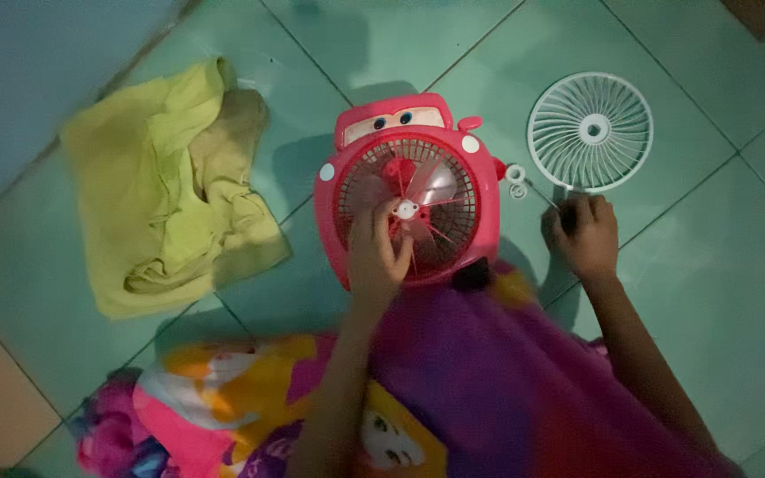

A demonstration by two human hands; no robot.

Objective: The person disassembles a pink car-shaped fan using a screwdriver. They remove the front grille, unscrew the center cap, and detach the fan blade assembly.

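- Left hand (379, 252) laid on the pink fan (409, 190), fingers curled over the hub (406, 210) of the clear blades (431, 190); closed lightly around that middle piece, though blurred.
- Right hand (582, 235) down on the floor (710, 265) just right of the fan, fingers bunched around something small and dark; cannot tell what, nor how firmly pinched.
- Fan lying on its back on the floor, front open, blades bare, just ahead of the knees.
- White grille (590, 132) flat on the floor, apart from the fan, up to the right; two small white rings (516, 180) between fan and grille.
- Possible trouble: thin blades likely to crack or bend under a hard twist or pull at the hub.
- Possible trouble: small rings loose on a smooth floor, easy to knock away with the right wrist and lose in the dim light.
- Possible trouble: bright patterned cloth (382, 398) over the lap lying against the fan's lower edge, apt to catch or hide small parts.
- Surface: glossy pale green tiles with dark grout lines.
- Room: dim; yellow-green rag (170, 186) crumpled to the left.
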